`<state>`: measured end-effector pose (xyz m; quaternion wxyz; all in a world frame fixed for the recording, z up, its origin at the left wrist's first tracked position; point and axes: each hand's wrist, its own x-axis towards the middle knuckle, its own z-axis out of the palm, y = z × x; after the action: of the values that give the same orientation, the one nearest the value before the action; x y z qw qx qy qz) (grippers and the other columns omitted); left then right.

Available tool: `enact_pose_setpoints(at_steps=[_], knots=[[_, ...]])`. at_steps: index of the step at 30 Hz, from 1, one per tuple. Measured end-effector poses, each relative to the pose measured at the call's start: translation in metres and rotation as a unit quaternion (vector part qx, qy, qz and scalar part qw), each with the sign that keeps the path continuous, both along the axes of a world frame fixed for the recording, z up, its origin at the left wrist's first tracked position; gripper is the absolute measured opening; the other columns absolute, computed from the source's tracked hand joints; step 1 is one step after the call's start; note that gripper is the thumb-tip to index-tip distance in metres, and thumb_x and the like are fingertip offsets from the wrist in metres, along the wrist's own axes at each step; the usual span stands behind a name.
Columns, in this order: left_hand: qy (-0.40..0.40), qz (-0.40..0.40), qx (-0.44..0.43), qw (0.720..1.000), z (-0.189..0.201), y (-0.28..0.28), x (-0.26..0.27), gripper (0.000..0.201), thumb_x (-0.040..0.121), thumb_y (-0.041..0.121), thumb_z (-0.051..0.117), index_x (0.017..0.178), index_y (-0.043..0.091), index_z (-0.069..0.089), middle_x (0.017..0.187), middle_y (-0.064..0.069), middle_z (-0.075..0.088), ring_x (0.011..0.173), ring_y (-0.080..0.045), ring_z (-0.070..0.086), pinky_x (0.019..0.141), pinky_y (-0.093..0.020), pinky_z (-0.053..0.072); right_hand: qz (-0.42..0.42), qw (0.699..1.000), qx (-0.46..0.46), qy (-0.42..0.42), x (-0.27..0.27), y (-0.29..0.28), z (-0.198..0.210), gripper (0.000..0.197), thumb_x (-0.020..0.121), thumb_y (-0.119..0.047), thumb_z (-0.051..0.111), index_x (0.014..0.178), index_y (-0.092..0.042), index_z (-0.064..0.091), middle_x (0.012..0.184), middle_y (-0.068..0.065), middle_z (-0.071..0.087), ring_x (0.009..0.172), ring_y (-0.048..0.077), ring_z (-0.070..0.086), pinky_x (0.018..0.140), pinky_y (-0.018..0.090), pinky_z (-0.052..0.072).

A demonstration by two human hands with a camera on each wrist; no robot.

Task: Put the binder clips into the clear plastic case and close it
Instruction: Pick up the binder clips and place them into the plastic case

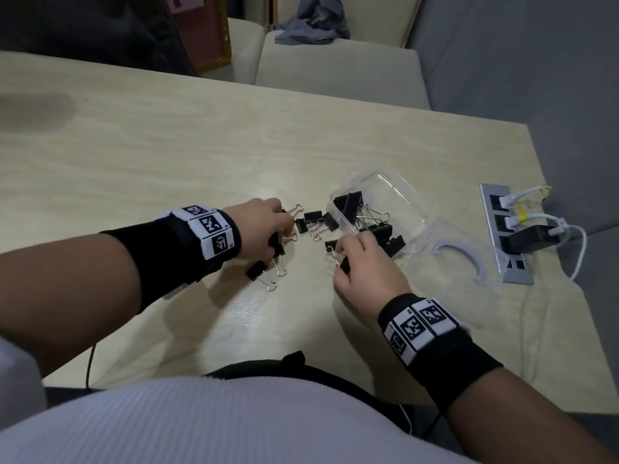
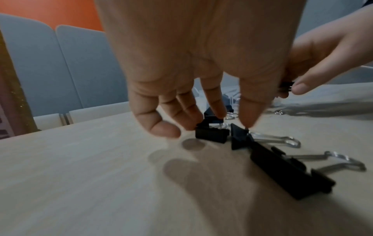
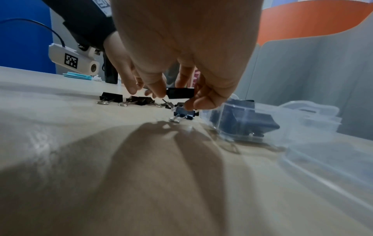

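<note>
The clear plastic case (image 1: pixel 398 192) lies open on the table with several black binder clips (image 1: pixel 351 202) inside; in the right wrist view the case (image 3: pixel 242 121) sits right of my fingers. More clips (image 1: pixel 316 221) lie loose between my hands, and others (image 1: pixel 258 271) near my left wrist. My left hand (image 1: pixel 281 229) reaches down with curled fingers that pinch a small clip (image 2: pixel 212 134) on the table. A bigger clip (image 2: pixel 282 172) lies beside it. My right hand (image 1: pixel 341 259) pinches a black clip (image 3: pixel 180 93) just above the table, left of the case.
The case's clear lid (image 1: pixel 459 259) lies flat to the right of the case. A grey power strip (image 1: pixel 505 232) with a black charger (image 1: pixel 526 239) and white cables sits by the table's right edge. Chairs stand beyond the far edge.
</note>
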<state>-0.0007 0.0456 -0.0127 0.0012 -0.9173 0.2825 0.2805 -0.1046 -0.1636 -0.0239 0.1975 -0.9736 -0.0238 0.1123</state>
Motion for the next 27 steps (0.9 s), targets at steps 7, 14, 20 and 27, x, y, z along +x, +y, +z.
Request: enact_pose_setpoints(at_steps=[7, 14, 20, 27], knots=[[0.009, -0.006, 0.058, 0.998, 0.0, -0.006, -0.008, 0.059, 0.066, 0.044, 0.075, 0.118, 0.037, 0.049, 0.122, -0.001, 0.043, 0.104, -0.028, 0.052, 0.08, -0.041, 0.054, 0.027, 0.995, -0.095, 0.033, 0.022, 0.017, 0.001, 0.041, 0.094, -0.013, 0.044, 0.133, -0.02, 0.04, 0.121, 0.01, 0.039, 0.103, 0.028, 0.047, 0.072, 0.036, 0.045], [0.029, -0.003, 0.057, 0.998, -0.002, -0.015, -0.008, 0.05, 0.069, 0.037, 0.076, 0.111, 0.018, 0.055, 0.12, -0.005, 0.042, 0.087, -0.028, 0.059, 0.069, -0.033, 0.048, 0.029, 0.995, -0.079, 0.054, 0.02, 0.021, -0.006, 0.021, 0.093, -0.008, 0.041, 0.113, -0.009, 0.049, 0.125, 0.015, 0.04, 0.106, 0.036, 0.05, 0.082, 0.041, 0.046], [0.01, -0.011, 0.045, 0.999, -0.001, -0.019, -0.01, 0.056, 0.065, 0.039, 0.077, 0.107, 0.019, 0.046, 0.116, -0.004, 0.045, 0.075, -0.026, 0.053, 0.063, -0.035, 0.049, 0.043, 0.994, -0.088, 0.042, 0.017, 0.014, -0.012, 0.02, 0.088, -0.003, 0.044, 0.107, -0.009, 0.049, 0.113, 0.013, 0.048, 0.102, 0.032, 0.047, 0.078, 0.041, 0.047], [0.009, -0.035, 0.07, 0.997, 0.0, -0.025, -0.006, 0.053, 0.073, 0.029, 0.071, 0.121, 0.021, 0.05, 0.121, -0.002, 0.052, 0.101, -0.028, 0.06, 0.068, -0.032, 0.046, 0.021, 0.996, -0.037, 0.073, 0.013, 0.007, -0.007, 0.026, 0.086, -0.018, 0.057, 0.111, -0.012, 0.059, 0.115, 0.006, 0.047, 0.097, 0.026, 0.054, 0.083, 0.038, 0.051]])
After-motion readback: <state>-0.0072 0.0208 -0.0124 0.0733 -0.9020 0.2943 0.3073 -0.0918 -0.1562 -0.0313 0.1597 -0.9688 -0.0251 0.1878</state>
